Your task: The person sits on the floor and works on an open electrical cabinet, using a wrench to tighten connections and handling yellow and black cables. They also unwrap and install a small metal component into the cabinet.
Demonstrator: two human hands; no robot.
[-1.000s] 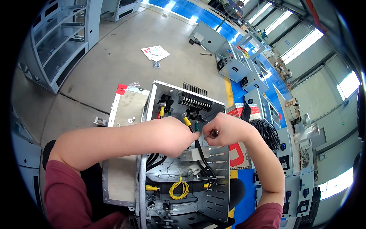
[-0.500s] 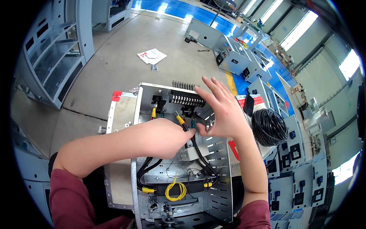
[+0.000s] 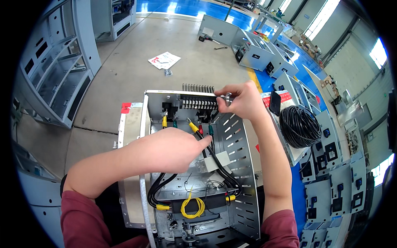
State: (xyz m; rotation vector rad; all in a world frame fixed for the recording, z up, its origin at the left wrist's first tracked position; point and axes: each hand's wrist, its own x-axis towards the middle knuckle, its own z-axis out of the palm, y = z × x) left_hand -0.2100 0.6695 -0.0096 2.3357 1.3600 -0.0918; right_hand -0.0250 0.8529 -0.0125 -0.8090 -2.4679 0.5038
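An open grey metal cabinet (image 3: 144,155) stands in front of me with black cables inside. My left hand (image 3: 175,149) reaches across it with fingers curled, the index fingertip against a black cable that ends in a green sleeve (image 3: 211,129). Its thumb is hidden. At the cabinet's far right corner, my right hand (image 3: 244,101) grips a shiny metal wrench (image 3: 228,99), mostly covered by the fingers. Just left of that hand is a black terminal block (image 3: 198,102). Beside the green sleeve hang a red sleeve (image 3: 201,129) and a yellow-sleeved cable lug (image 3: 193,126), its metal end free.
A coil of black cable (image 3: 300,127) and a dark phone (image 3: 275,102) lie on the right. A yellow wire coil (image 3: 192,208) rests low in the cabinet. Slots line its right wall (image 3: 235,144). Papers (image 3: 164,60) lie on the floor ahead; a cabinet frame (image 3: 62,70) stands left.
My right hand has moved up from beside the green sleeve to the far right corner, and its spread fingers have closed round the wrench. My left hand stays at the cable.
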